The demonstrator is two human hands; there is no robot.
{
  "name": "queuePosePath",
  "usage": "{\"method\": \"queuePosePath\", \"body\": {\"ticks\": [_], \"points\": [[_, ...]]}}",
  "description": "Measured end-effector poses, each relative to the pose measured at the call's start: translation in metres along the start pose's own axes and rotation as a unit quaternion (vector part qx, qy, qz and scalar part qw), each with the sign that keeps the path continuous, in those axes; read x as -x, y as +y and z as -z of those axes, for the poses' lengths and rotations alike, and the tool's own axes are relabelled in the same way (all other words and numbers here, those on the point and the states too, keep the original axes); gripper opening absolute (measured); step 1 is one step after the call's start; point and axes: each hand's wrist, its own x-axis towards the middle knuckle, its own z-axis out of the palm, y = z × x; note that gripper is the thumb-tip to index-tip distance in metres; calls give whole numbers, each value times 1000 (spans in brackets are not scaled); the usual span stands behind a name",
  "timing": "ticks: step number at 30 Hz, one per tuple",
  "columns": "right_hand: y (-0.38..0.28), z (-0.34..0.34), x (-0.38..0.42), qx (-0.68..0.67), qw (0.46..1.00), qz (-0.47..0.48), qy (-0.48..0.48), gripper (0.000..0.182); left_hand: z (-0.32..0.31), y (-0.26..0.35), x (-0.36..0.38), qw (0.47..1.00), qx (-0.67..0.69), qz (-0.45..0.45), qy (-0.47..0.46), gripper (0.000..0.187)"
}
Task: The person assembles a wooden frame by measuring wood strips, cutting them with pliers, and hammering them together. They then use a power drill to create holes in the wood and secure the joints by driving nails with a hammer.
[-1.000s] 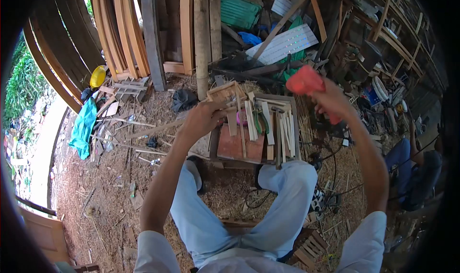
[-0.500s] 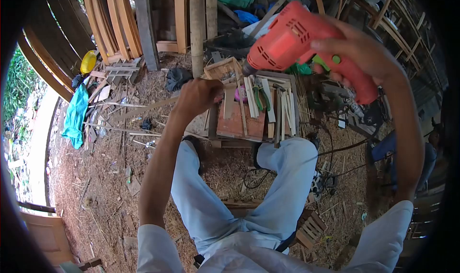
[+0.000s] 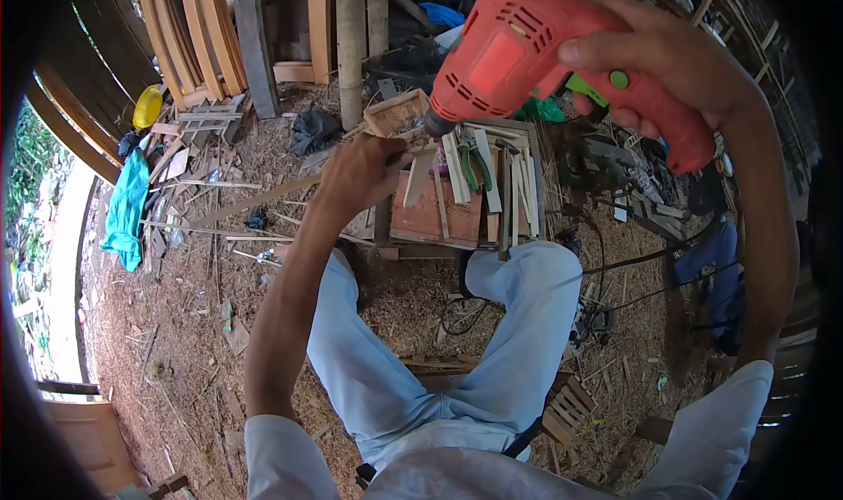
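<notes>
My right hand point(image 3: 667, 65) grips the handle of a red power drill point(image 3: 509, 57), which has a green trigger. The drill's dark chuck point(image 3: 434, 122) points down and to the left, close to the fingertips of my left hand point(image 3: 362, 171). Closed fingers of that left hand are around a long thin wooden strip point(image 3: 263, 199), which runs out to the left behind the wrist. The drill bit's tip is too small to make out. Below the drill stands a low wooden workbench point(image 3: 430, 226) bearing loose wooden slats point(image 3: 457, 171) and green-handled pliers point(image 3: 479, 168).
A wooden box point(image 3: 395, 114) sits at the bench's back. A bamboo post point(image 3: 349, 52) rises behind it. Scraps and shavings cover the floor point(image 3: 202, 324). Cables point(image 3: 650, 258) lie to the right. Another person's blue-clothed leg point(image 3: 718, 263) shows at the far right.
The drill in my right hand has come nearer and shifted slightly left, its chuck lower beside my left hand. The whole view has shifted a little.
</notes>
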Motion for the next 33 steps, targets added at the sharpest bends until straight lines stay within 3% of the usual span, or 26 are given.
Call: {"method": "queuePosePath", "body": {"ticks": [2, 3, 5, 6, 8, 9, 11, 12, 14, 21, 23, 24, 26, 30, 32, 33], "points": [[-3, 7, -2, -156, 986, -19, -59, 57, 1, -1, 0, 1000, 1, 1, -3, 21], [-5, 2, -1, -156, 986, -19, -60, 57, 1, -2, 0, 1000, 4, 2, -7, 19], [-9, -12, -3, 22, 998, -47, 39, 55, 2, 1, 0, 1000, 8, 7, -11, 23], [16, 5, -15, 22, 998, -47, 39, 55, 2, 1, 0, 1000, 11, 12, -16, 27], [84, 58, -47, -45, 981, 105, -159, 53, 2, 0, 0, 1000, 7, 12, -13, 23], [64, 48, -39, -45, 981, 105, -159, 53, 2, 0, 0, 1000, 3, 11, -9, 21], [2, 11, -13, 25, 998, -8, -55, 51, 2, -1, 0, 1000, 0, 10, -13, 20], [-3, 1, -10, 25, 998, -9, -55, 51, 2, -1, 0, 1000, -3, 9, -18, 20], [-8, -11, -8, 51, 997, -35, 44, 48, 5, 3, 0, 999, -2, 19, -27, 24], [2, 10, -14, 40, 999, -18, -5, 46, 1, -2, 0, 1000, 2, -1, -11, 26], [3, 17, -14, -10, 995, -10, -94, 47, 2, -1, -1, 1000, 2, 5, -18, 26], [-1, 9, -12, -10, 995, -10, -94, 47, 3, 0, -1, 1000, 3, 11, -24, 26], [-9, -15, -6, 34, 997, -34, 56, 47, 3, 0, 0, 1000, 4, 9, -23, 25], [-6, -6, -4, 29, 998, 37, 31, 49, -1, -6, -2, 1000, 4, -3, -13, 24], [-16, 13, -13, -56, 992, -74, -84, 54, -3, -8, -1, 1000, 11, -4, -7, 24], [-14, 9, -12, -56, 992, -74, -84, 54, -3, -8, -1, 1000, 17, -4, 0, 24]]}}
